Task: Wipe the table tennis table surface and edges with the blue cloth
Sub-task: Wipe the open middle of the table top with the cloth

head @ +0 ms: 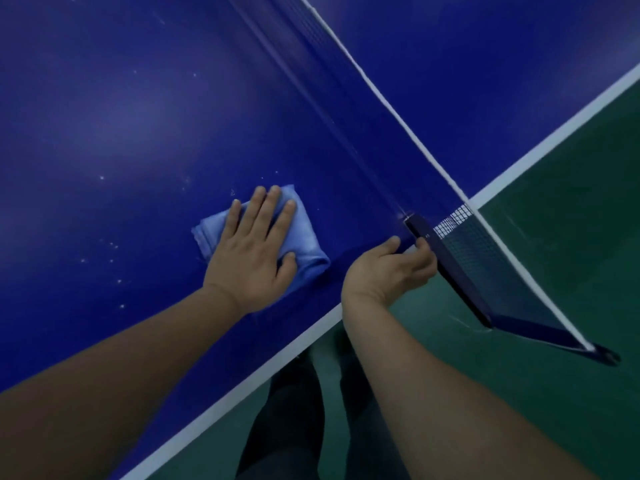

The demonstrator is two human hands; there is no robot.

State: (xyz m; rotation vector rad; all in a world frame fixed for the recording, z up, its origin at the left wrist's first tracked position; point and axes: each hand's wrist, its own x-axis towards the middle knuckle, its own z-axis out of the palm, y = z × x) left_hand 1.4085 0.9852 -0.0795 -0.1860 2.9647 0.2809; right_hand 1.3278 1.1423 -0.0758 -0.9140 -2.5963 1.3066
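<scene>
The dark blue table tennis table [121,116] fills the upper left, with a white edge line [221,407] running diagonally. A folded light blue cloth [304,237] lies flat on the table near that edge. My left hand [252,258] presses palm-down on the cloth, fingers spread over it. My right hand [388,271] rests at the table's edge, its fingers curled against the near end of the net post bracket [446,265]. Small white specks dot the surface left of the cloth.
The net [485,258] with its white top band runs from the top centre down to the right and overhangs the table side. Green floor [554,341] lies beyond the edge. My dark trouser legs [294,410] stand by the table side.
</scene>
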